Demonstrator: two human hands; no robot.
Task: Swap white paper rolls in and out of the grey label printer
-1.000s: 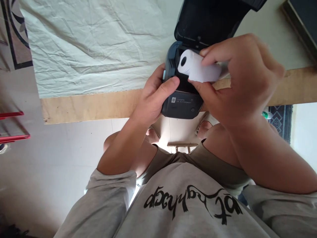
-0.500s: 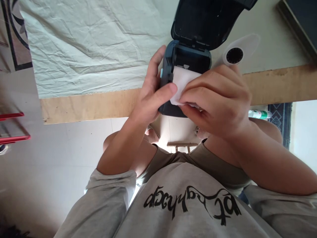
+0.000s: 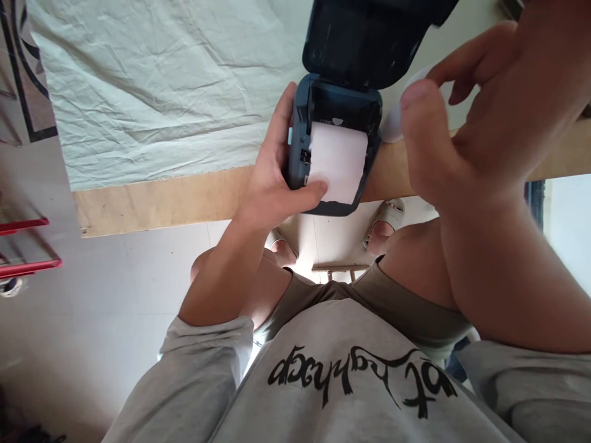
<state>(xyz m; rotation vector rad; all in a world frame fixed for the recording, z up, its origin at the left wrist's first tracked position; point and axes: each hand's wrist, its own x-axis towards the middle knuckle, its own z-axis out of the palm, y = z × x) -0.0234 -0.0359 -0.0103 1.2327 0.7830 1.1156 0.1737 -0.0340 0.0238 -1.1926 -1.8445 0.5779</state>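
A dark blue portable printer (image 3: pixel 300 104) tilts over the table's front edge, its black lid (image 3: pixel 360 49) swung up. White paper (image 3: pixel 340 161) lies over the opening, with a torn lower end. My left hand (image 3: pixel 272 178) grips the printer from its left side, fingers along the outer wall and thumb pressing the paper's lower left corner. To the right of the printer, my right hand (image 3: pixel 480 123) is raised with thumb and forefinger apart; I see nothing held in it. It partly covers a white roll-shaped object (image 3: pixel 393 126) on the table.
A wrinkled pale green cloth (image 3: pixel 161 92) covers the table's left part. The bare wooden edge (image 3: pixel 161 206) runs along the front, above my knees. Red metal bars (image 3: pixel 30 269) stand at far left. A dark object (image 3: pixel 511 8) shows at the upper right.
My right hand has let go of the paper and moved up and right. The paper now lies flatter across the printer, which has shifted slightly left. My left hand keeps its hold.
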